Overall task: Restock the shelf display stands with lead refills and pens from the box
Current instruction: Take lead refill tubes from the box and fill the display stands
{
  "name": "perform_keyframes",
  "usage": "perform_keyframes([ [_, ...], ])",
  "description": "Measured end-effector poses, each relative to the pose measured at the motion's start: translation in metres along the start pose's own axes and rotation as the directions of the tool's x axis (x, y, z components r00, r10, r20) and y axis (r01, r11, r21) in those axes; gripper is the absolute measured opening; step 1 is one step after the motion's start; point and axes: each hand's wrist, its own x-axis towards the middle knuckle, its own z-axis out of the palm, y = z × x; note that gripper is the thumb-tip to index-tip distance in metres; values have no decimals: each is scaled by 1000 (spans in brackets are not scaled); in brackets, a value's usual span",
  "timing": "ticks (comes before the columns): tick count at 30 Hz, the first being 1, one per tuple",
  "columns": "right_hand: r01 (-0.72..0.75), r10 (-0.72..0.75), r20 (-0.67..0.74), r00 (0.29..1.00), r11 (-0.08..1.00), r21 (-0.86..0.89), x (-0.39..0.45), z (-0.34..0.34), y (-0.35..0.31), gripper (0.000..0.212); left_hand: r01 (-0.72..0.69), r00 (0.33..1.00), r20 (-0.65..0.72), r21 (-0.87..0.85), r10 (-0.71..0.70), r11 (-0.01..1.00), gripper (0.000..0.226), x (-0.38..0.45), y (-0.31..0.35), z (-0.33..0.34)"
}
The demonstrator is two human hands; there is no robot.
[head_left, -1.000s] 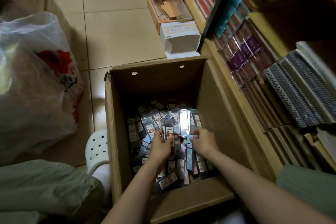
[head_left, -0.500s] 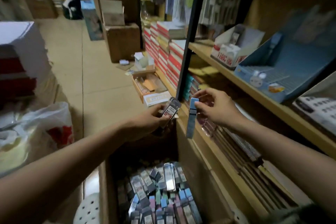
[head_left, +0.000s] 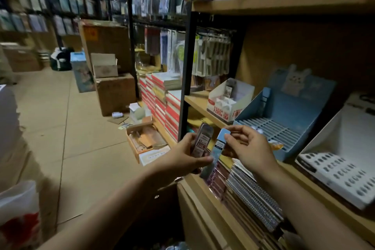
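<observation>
My left hand (head_left: pixel 182 160) grips a grey lead refill case with a red and white label (head_left: pixel 202 140), held upright. Beside it, my right hand (head_left: pixel 250 149) pinches the top of a light blue lead refill case (head_left: pixel 216 153) that hangs down tilted. Both hands hover in front of the wooden shelf (head_left: pixel 205 105), level with its display stands. A blue slotted display stand (head_left: pixel 284 119) sits just right of my right hand. A white and red display box (head_left: pixel 229 101) stands behind it, and a white stand with oval holes (head_left: pixel 341 168) is at the far right. The box is at the bottom edge, mostly hidden.
Spiral notebooks (head_left: pixel 253 195) fill the lower shelf under my hands. Red and white book stacks (head_left: pixel 162 99) stand left of a black upright post (head_left: pixel 185 79). Cardboard boxes (head_left: pixel 115 93) and a small open carton (head_left: pixel 142 140) sit on the tiled floor. A white plastic bag (head_left: pixel 18 213) is at lower left.
My view has lifted from the box to the shelf. Both hands came up out of the box, each holding a refill case, and now sit closer to the display stands.
</observation>
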Motion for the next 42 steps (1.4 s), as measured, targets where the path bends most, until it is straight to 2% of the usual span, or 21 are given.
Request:
perform_keyframes([
  [4,28,-28,-62,998,1000,-14,7,-12,-2,13,-58,998,37,14,57,998,56,21,7,4],
  [7,90,-101,-60,993,984,-154,9,-21,-7,20,-81,993,88,-2,81,997,56,33,10,6],
  [10,126,-148,-87,985,967,-220,9,-27,-12,26,-36,990,129,-110,50,993,45,43,10,8],
  [14,177,-266,-268,926,932,-316,19,-48,-28,29,27,998,60,-214,-14,977,27,57,10,6],
  [17,186,-386,-324,864,841,-507,43,-79,-50,25,29,998,54,-265,-15,964,29,63,13,4],
  [19,178,-460,-293,838,739,-650,65,-95,-61,24,35,998,57,-318,-18,947,27,67,15,5],
  [22,168,-520,-234,822,613,-772,93,-104,-66,21,44,998,49,-381,-28,923,25,74,19,10],
  [26,115,-514,-205,833,523,-844,117,-106,-58,20,49,999,37,-434,-37,899,28,76,22,17],
  [36,70,-461,-181,868,476,-877,126,-110,-36,22,67,996,-23,-418,-84,906,38,74,23,14],
  [42,29,-439,-207,874,474,-880,132,-108,-35,23,67,997,-14,-401,-80,914,34,78,19,15],
])
